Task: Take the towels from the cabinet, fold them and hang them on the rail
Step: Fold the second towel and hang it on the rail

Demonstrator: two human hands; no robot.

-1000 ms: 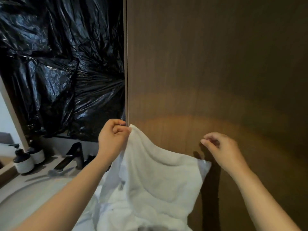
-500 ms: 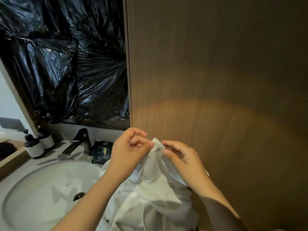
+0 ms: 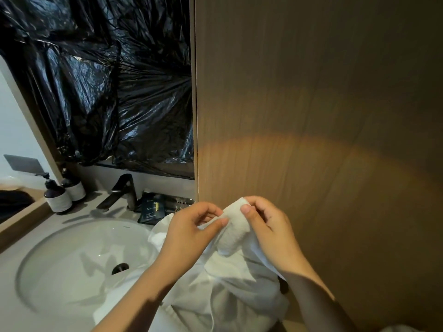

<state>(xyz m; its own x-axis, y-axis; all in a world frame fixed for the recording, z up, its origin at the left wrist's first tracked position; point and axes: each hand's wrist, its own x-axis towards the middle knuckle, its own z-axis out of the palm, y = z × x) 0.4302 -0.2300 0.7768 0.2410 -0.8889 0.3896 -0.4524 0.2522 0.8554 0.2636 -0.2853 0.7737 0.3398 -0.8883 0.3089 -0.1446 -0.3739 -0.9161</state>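
A round white sink (image 3: 72,271) is set into a pale counter (image 3: 14,259), with a dark drain (image 3: 120,268) at its bottom. A black faucet (image 3: 122,191) stands at the rear rim. Dark packets (image 3: 152,208) lie just right of the faucet. Two dark pump bottles (image 3: 57,198) with pale labels stand side by side at the left. Crumpled black plastic sheeting (image 3: 107,80) covers the wall area above.
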